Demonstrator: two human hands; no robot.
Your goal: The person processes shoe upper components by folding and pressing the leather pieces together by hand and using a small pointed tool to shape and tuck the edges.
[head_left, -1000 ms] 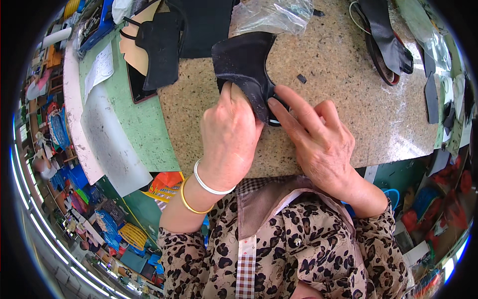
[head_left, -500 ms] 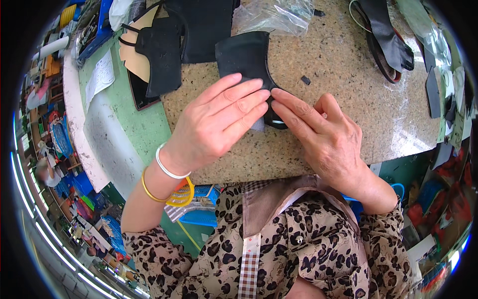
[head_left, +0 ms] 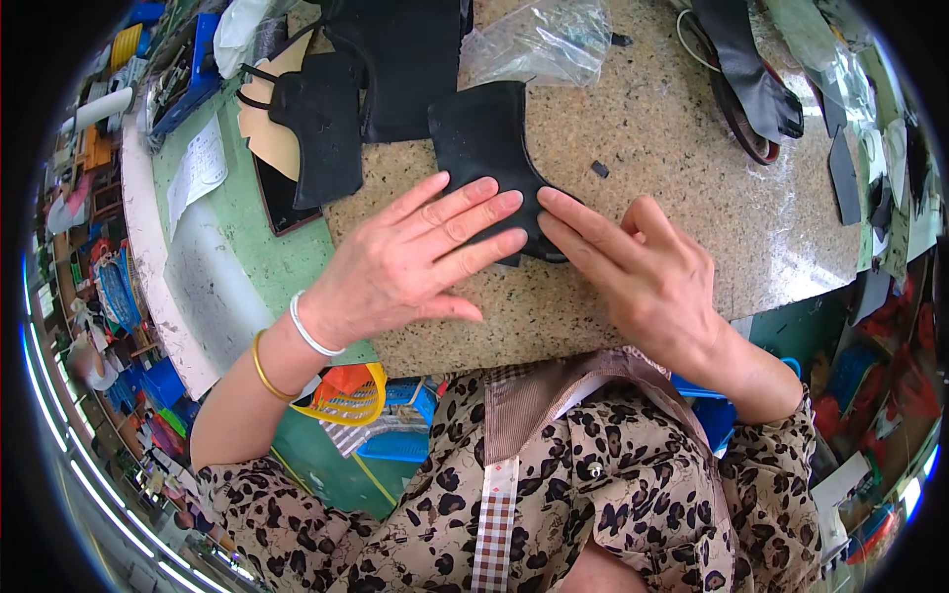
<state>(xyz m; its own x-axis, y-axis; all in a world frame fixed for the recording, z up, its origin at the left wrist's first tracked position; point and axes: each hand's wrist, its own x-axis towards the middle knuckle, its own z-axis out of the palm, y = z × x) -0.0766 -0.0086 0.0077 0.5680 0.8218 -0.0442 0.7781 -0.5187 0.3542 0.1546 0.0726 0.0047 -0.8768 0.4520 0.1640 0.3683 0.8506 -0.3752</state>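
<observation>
A black leather-like piece (head_left: 482, 128) with a curved right edge lies on the speckled stone tabletop (head_left: 692, 188). My left hand (head_left: 410, 252) rests palm down over its lower left part, open, with fingers spread and thumb out. At the curved right edge, the stretched index and middle fingertips of my right hand (head_left: 647, 272) touch the piece. The other fingers of that hand are bent, and its thumb is hidden underneath. Part of the piece's lower end lies beneath my left fingers.
More black pieces (head_left: 331, 124) and a tan piece (head_left: 272, 133) lie at upper left. A clear plastic bag (head_left: 539, 44) is at the back. Black strips (head_left: 746, 74) lie at upper right, and a small black scrap (head_left: 599, 169) nearer. A yellow basket (head_left: 358, 400) stands below the table edge.
My left hand has moved down and left, its fingers spreading and its thumb coming into sight. More of the black piece shows. My right hand stays at the curved edge.
</observation>
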